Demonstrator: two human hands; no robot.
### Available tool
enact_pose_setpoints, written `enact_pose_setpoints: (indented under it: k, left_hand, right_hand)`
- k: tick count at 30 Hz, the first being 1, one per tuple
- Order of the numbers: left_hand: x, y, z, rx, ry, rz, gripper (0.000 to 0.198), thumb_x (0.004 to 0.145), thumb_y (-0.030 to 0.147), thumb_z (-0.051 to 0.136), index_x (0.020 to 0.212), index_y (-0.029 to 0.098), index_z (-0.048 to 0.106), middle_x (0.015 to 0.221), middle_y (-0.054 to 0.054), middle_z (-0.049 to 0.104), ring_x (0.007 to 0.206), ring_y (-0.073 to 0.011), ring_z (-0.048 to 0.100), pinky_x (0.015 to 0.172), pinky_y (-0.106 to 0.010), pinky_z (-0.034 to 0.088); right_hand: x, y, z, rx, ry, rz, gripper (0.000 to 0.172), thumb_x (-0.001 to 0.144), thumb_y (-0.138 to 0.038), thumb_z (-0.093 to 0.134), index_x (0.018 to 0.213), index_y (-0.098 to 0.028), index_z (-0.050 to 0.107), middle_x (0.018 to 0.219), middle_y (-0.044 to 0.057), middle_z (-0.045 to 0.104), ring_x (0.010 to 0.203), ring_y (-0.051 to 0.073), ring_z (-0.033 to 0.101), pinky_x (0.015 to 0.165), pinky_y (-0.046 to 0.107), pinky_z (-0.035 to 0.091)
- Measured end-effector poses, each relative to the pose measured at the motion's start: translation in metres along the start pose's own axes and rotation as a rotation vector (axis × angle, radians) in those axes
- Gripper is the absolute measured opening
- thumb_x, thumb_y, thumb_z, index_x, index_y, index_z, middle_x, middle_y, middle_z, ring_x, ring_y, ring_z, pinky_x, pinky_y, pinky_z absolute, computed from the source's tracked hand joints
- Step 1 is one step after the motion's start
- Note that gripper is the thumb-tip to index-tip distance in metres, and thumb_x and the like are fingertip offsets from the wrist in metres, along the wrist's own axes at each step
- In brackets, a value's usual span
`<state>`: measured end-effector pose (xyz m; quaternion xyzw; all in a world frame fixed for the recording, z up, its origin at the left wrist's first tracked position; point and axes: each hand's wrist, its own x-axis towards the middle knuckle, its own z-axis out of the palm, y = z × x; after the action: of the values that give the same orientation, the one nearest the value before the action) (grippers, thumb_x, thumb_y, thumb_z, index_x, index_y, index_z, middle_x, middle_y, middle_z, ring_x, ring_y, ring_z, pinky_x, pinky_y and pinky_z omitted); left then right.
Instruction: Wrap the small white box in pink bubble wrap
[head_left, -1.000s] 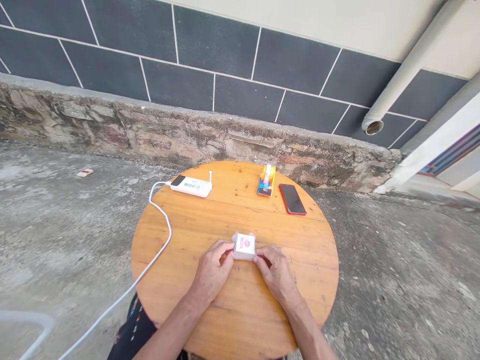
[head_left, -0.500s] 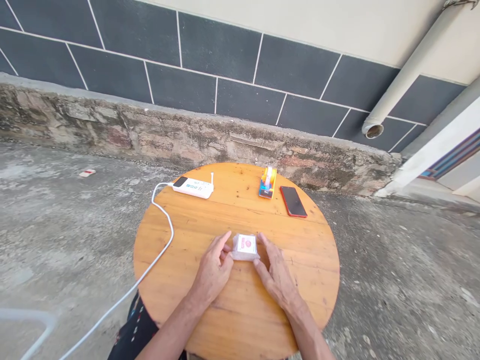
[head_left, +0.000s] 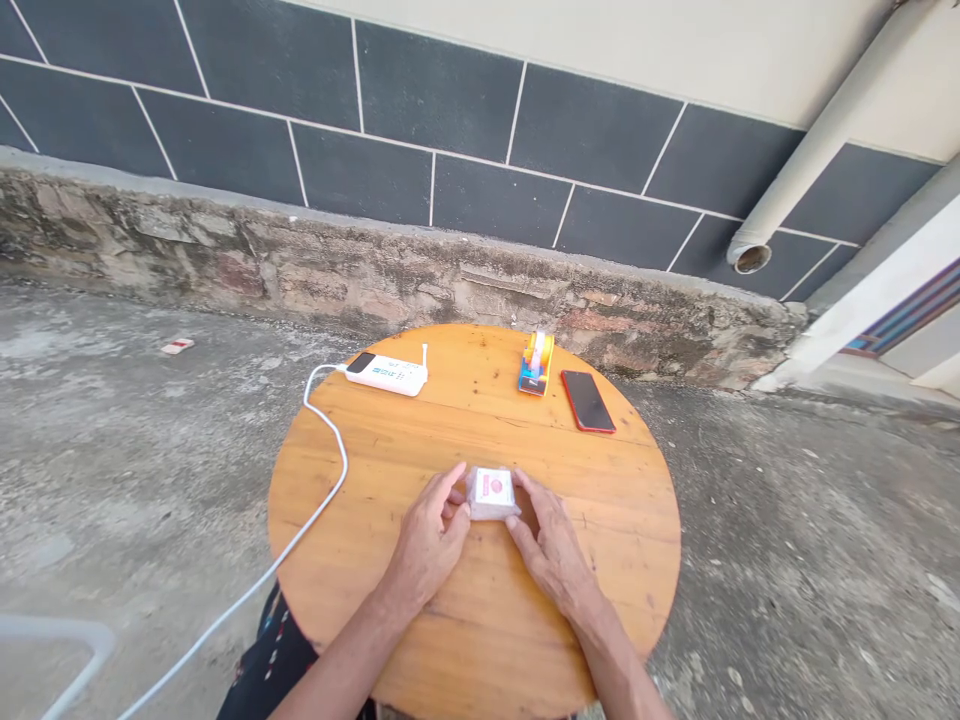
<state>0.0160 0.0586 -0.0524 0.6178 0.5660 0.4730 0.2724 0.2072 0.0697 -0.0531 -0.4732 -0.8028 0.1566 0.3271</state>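
A small box (head_left: 494, 487) in clear, crinkled plastic wrap lies on the round wooden table (head_left: 465, 620), a white label with red print on its top. My left hand (head_left: 429, 530) is at its left end, thumb at the near corner and index finger by the far one. At the right end, my right hand (head_left: 553, 545) has its thumb on the near corner and its index finger along the far side. Both hands hold the box between them, fingers curved around its ends. The lower fingers of each are partly hidden.
Toward the back stand a white portable device (head_left: 388, 374) with a white cable (head_left: 341, 440) running off the left edge, a yellow and blue tape dispenser (head_left: 535, 365) and a red-edged phone (head_left: 589, 402). Beyond the table is a low stone ledge (head_left: 337, 270) below a tiled wall.
My left hand has shifted very slightly right, its thumb closer against the box. My right hand and the objects on the table look nearly the same.
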Motion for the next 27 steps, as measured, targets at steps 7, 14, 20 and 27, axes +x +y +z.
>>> enact_pose_setpoints:
  k: [7,14,20,27]
  left_hand:
    - [0.001,-0.004,0.000,-0.006,-0.025,-0.004,0.047,0.079,0.016,0.049,0.126,0.017,0.052,0.102,-0.007,0.066,0.084,-0.0167,0.063,0.071,-0.028,0.053]
    - [-0.012,0.010,-0.021,-0.039,0.040,-0.022,0.035,0.081,0.020,0.050,0.116,0.022,0.058,0.114,-0.006,0.060,0.095,-0.0179,0.060,0.072,-0.027,0.052]
    - [-0.036,0.039,-0.021,-0.154,-0.201,0.032,0.016,0.082,0.017,0.051,0.087,0.021,0.066,0.077,0.000,0.066,0.070,-0.0135,0.060,0.066,-0.023,0.048]
    - [-0.045,0.051,-0.014,-0.146,-0.274,0.007,0.019,0.081,0.013,0.050,0.072,0.020,0.065,0.067,0.001,0.061,0.061,-0.0114,0.054,0.060,-0.021,0.043]
  right_hand:
    - [-0.001,0.003,-0.005,0.050,-0.041,0.017,0.052,0.088,-0.027,0.051,0.139,-0.024,0.037,0.139,0.008,0.047,0.127,0.026,0.042,0.105,0.048,0.035]
    - [-0.026,-0.028,-0.027,0.349,0.139,0.225,0.019,0.089,-0.033,0.053,0.104,-0.026,0.062,0.101,0.006,0.065,0.099,0.023,0.060,0.091,0.039,0.045]
    - [-0.039,-0.064,-0.013,1.107,0.016,0.401,0.013,0.085,-0.033,0.060,0.082,-0.021,0.058,0.072,0.000,0.057,0.062,0.014,0.056,0.067,0.028,0.045]
    - [-0.039,-0.066,-0.001,1.497,-0.008,0.529,0.013,0.082,-0.027,0.064,0.076,-0.017,0.059,0.068,-0.001,0.052,0.059,0.010,0.051,0.062,0.024,0.040]
